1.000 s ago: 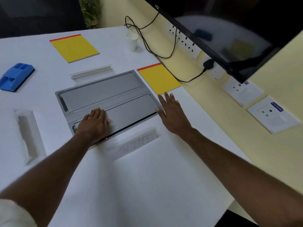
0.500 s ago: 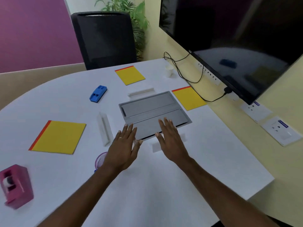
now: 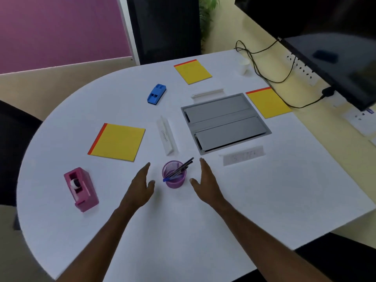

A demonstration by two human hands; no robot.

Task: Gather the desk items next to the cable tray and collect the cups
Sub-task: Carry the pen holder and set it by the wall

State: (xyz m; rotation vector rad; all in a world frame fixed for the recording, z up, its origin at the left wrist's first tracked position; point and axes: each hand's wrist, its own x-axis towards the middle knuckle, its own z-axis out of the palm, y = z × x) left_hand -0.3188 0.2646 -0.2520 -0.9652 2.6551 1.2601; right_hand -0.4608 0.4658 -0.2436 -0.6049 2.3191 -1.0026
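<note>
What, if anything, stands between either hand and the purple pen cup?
Nothing visible. The left hand and right hand flank the purple pen cup, with only bare table in the gaps.

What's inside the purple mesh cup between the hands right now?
The purple mesh cup holds several dark pens leaning out over its far rim, and one blue pen lying lower. Their exact count and the cup's bottom are hidden.
</note>
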